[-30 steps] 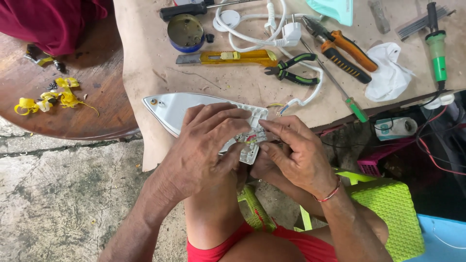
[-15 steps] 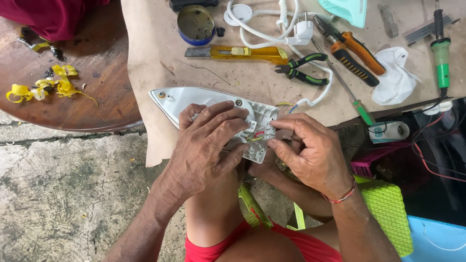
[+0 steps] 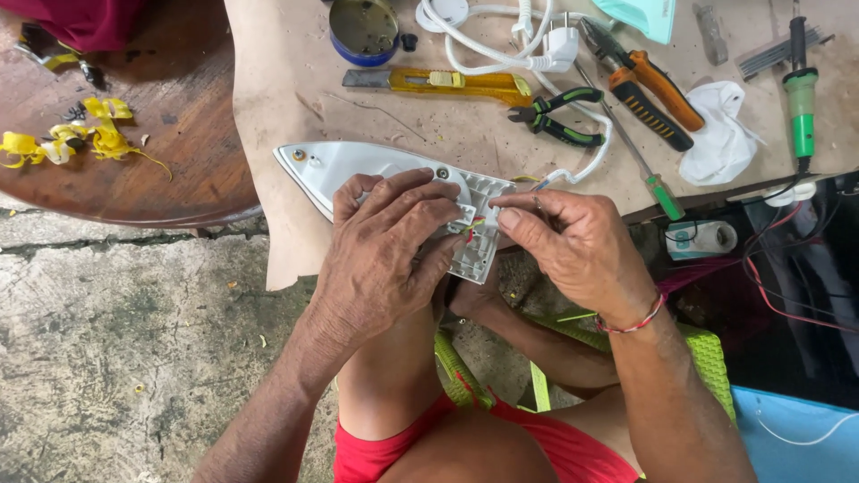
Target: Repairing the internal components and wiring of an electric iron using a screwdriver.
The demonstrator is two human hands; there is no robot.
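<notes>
Iron shell (image 3: 358,165): white, at the workbench's near edge.
Left hand (image 3: 385,259): closed around its rear.
Right hand (image 3: 573,246): fingertips pinched at the wires there.
Workbench (image 3: 286,98): tan, tool-strewn.
Floor (image 3: 107,340): cracked concrete.

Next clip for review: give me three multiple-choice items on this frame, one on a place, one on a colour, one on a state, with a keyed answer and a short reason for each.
1. Where does the yellow utility knife lie?
A. On the workbench beyond the iron body
B. On the concrete floor
C. In the left hand

2. What colour is the soldering iron's handle?
A. Orange
B. Green
C. White

3. How is the iron body held?
A. Lying untouched
B. Held by one hand only
C. Both hands on its rear end

Answers:
1 A, it lies flat on the bench near the round tin.
2 B, the grip is green.
3 C, the left hand and right hand both grip it at the coloured wires.
</notes>
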